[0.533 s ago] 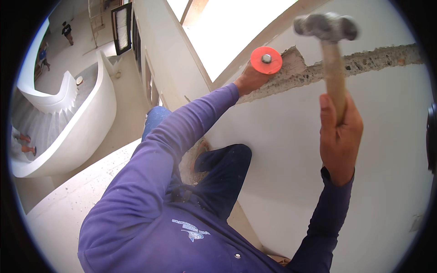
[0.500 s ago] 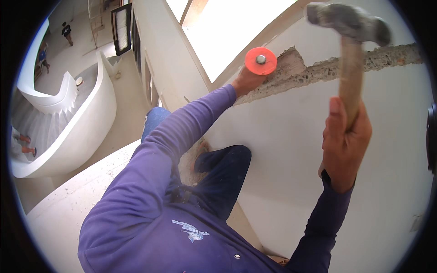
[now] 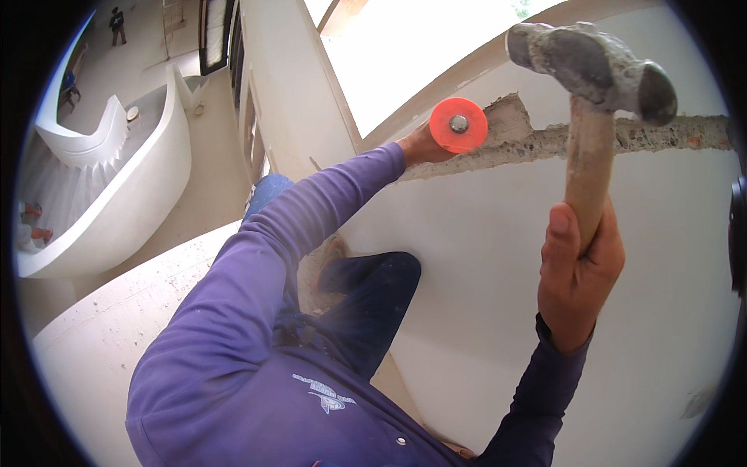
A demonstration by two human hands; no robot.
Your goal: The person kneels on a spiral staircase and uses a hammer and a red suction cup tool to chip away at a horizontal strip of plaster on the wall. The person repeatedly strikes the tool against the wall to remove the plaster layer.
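Note:
My left hand [image 3: 422, 145] is closed around a chisel with a round orange-red hand guard [image 3: 446, 134]. The chisel's steel striking end [image 3: 458, 124] shows in the guard's middle. Its shank and tip are hidden behind the guard. It is held at a rough chipped groove [image 3: 560, 138] in the white wall, below the bright opening. On the right, my right hand [image 3: 577, 272] grips the wooden handle of a hammer [image 3: 589, 156]. The worn, plaster-smeared hammer head is raised, to the right of the chisel and apart from it.
My bent legs [image 3: 366, 300] are against the white wall [image 3: 498, 296]. A dusty pale ledge [image 3: 132, 311] with crumbs lies at left. Beyond it, far below, are a curved white staircase wall [image 3: 159, 179] and a standing person [image 3: 117, 27]. Another person's feet [image 3: 39, 232] show on the stairs.
The whole view has shifted slightly. The hammer has moved a little left against the wall and looks sharper. The chisel stays near the same spot of the groove. Both grips are unchanged.

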